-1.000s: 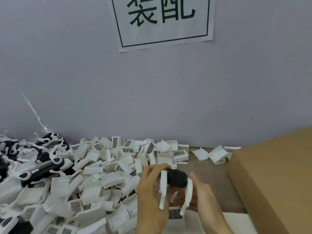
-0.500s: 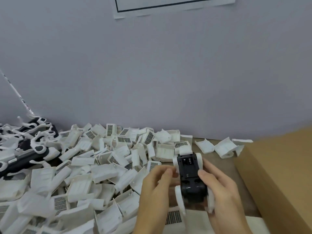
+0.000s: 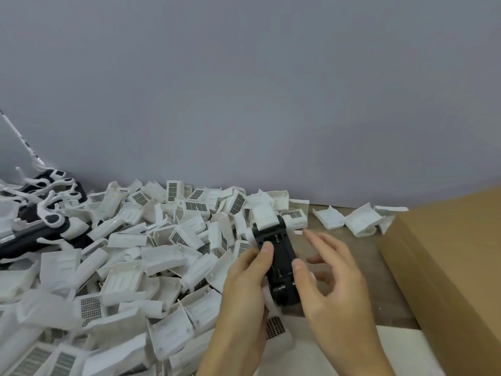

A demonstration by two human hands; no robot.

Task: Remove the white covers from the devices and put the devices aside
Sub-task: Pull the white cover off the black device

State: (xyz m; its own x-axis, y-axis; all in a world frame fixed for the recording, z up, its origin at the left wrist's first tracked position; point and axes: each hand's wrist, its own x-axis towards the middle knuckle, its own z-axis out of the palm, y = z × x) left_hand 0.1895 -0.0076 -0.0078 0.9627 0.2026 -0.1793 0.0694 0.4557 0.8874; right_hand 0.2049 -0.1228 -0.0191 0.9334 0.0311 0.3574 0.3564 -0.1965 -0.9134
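The left hand [image 3: 245, 287] grips a black oblong plastic device [image 3: 280, 264], thumb pressed on its upper face and fingers curled beneath. The right hand [image 3: 329, 283] has its thumb against the device's right edge, while its other fingers spread wide and relaxed, holding nothing. At the device's far end a white moulded plastic cover [image 3: 264, 217] sits partly slid off. Left of the device lies a large heap of loose white covers [image 3: 141, 253], several with grey grids. Beyond that heap, far left, black-and-white devices [image 3: 40, 226] are piled. Right of the device stands a brown cardboard box [image 3: 447, 267] on the brown wooden tabletop [image 3: 352, 240].
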